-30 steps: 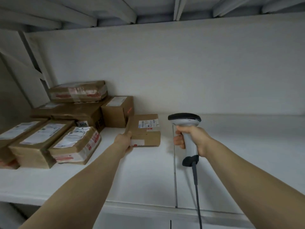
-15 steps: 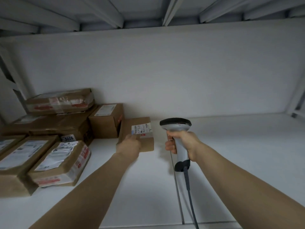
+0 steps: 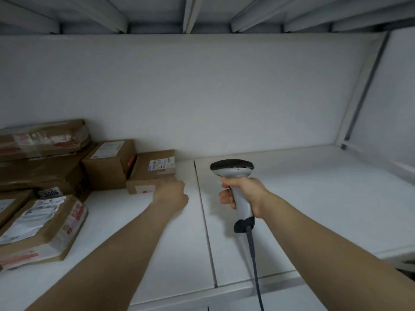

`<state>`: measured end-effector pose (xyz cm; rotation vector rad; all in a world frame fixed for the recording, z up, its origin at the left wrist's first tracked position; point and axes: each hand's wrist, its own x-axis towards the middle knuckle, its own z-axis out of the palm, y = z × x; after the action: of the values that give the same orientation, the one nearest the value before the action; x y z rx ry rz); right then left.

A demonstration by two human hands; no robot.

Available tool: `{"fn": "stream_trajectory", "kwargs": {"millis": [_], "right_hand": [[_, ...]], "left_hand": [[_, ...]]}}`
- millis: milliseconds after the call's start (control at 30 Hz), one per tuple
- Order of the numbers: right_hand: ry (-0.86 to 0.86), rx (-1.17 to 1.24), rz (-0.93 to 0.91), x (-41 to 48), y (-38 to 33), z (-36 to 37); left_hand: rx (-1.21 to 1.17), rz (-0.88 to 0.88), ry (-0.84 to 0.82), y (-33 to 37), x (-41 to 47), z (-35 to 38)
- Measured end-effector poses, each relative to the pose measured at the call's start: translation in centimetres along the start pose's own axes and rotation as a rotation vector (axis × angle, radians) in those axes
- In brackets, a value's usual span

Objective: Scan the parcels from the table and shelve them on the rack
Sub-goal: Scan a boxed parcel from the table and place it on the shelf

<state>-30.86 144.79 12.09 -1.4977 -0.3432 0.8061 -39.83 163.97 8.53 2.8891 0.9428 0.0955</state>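
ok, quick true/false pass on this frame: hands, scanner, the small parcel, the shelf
1. The right hand grips the scanner by its handle. True.
2. The small parcel rests on the shelf beside a taller box. True.
3. The left hand holds the small parcel up off the shelf. False: the left hand is at the parcel's front right corner, and the parcel sits on the shelf.
4. The scanner is cordless. False: a cable runs down from its handle.
5. Parcels are stacked right of the scanner. False: every parcel in view lies to its left.
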Motion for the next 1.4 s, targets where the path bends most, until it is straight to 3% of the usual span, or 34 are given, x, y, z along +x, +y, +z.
{"fn": "stream_trajectory", "kwargs": {"millis": [300,767,1100,1400], "right_hand": [[0.196,0.013,-0.011,-12.7,1.5,-15.9],[0.843,0.028,0.089,-44.6,8.6,-45.6],[1.217,0.207,0.165,-57.8,14.0,-60.6],[1.406,0.237,0.169,-59.9,14.6,-77.5]], "left_hand": [[-0.112,0.436,-0.038,21.6,-6.8,-0.1],[-0.111,1.145,-0.266,60.6,-28.2,4.8],[-0.067,1.386,-0.358,80.4,-35.7,9.6],[-0.153,1.325,-0.482,98.8,-33.4,14.7]]}}
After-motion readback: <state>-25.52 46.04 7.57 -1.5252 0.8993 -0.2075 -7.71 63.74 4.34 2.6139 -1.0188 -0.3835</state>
